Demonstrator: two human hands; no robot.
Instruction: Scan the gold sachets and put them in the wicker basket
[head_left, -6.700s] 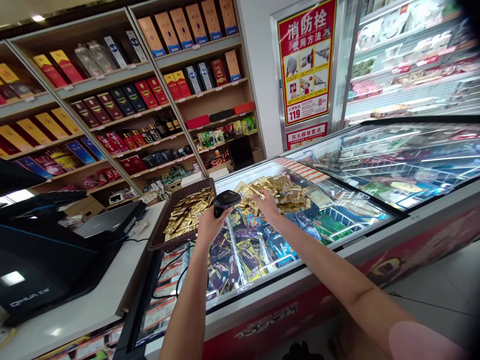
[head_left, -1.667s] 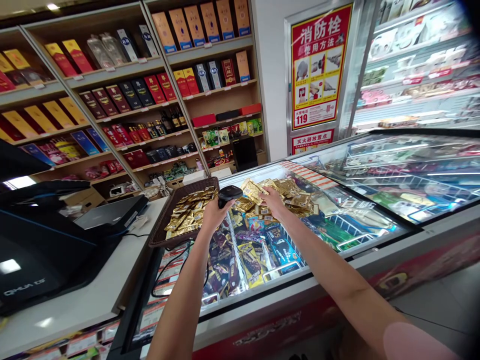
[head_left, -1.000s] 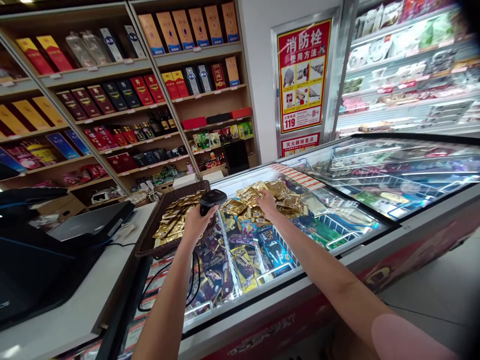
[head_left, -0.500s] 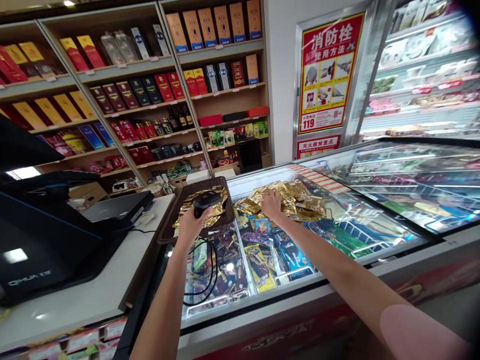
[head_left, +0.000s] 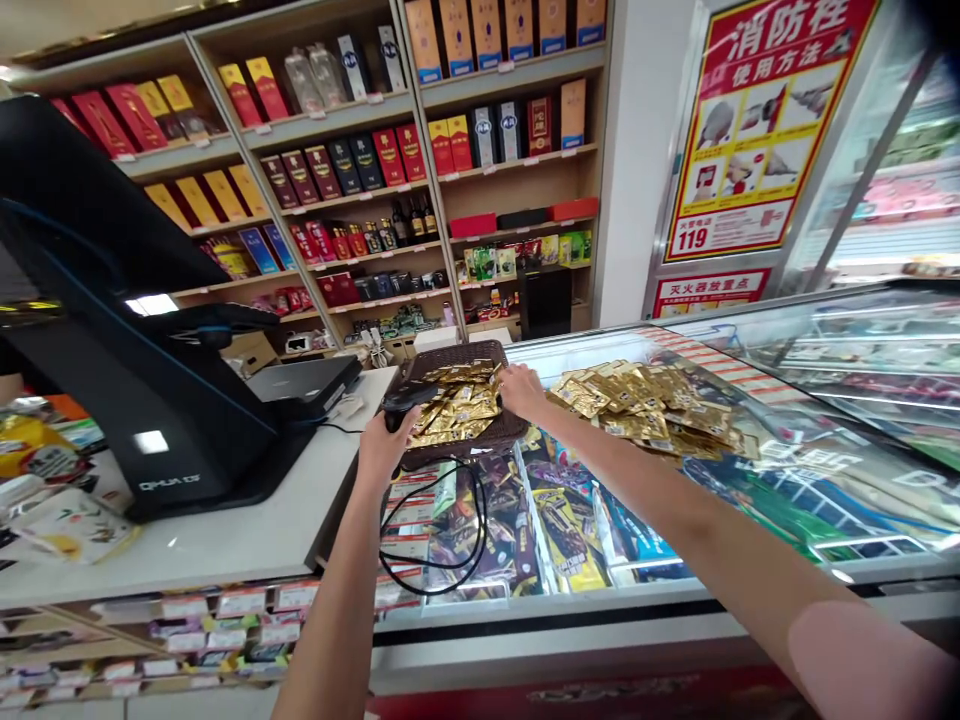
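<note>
My left hand (head_left: 381,448) is closed round the handle of a black handheld barcode scanner (head_left: 411,396), whose head is over a brown woven basket (head_left: 516,428). Gold foil packets (head_left: 461,408) lie heaped inside the basket. My right hand (head_left: 523,391) is at the basket's right rim, its fingers bent together against the packets there; what they pinch is hidden. To the right of that hand, a loose pile of more gold packets (head_left: 637,395) is spread on the glass top of a chest freezer (head_left: 795,425). The scanner's black cable (head_left: 480,540) loops over the glass.
Left of the basket stands a counter (head_left: 277,520) with a black till machine (head_left: 172,390) and a flat black device (head_left: 304,385). Bagged frozen goods (head_left: 562,530) show through the freezer glass. Behind are shelves of boxed bottles (head_left: 330,175) and a red wall poster (head_left: 757,135).
The view has swung left. My right hand has moved from the packet pile on the freezer to the basket's right rim. My left hand still holds the scanner, now nearer the basket's left side.
</note>
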